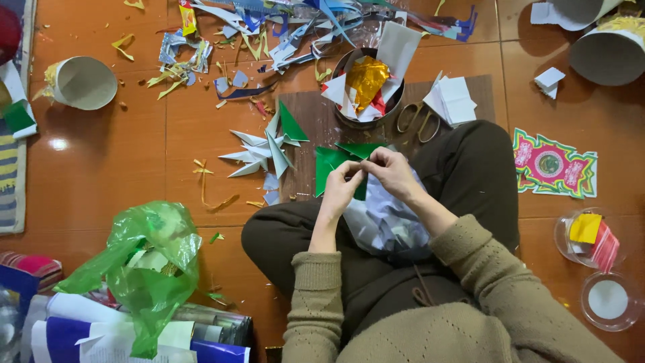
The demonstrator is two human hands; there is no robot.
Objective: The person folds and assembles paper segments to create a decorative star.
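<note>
Green paper (329,165) sat over lap, pinched between both hands. Thin, light, creased easily; best held at edges, near fold. Left hand (342,185) closed on lower edge, right hand (390,168) pinched top, wrists bent inward. Scissors (418,121), bowl (390,101) lay beyond on floor (101,168).

The left hand (341,187) and right hand (392,172) covered the middle of the green paper (329,165) — how the fingers gripped it could not be told. A tube (608,54) ran off the right edge, a red thing (8,30) off the left. The tin (344,64) lay mostly buried under foil (367,77) and scraps — its contents beneath stayed hidden.
</note>
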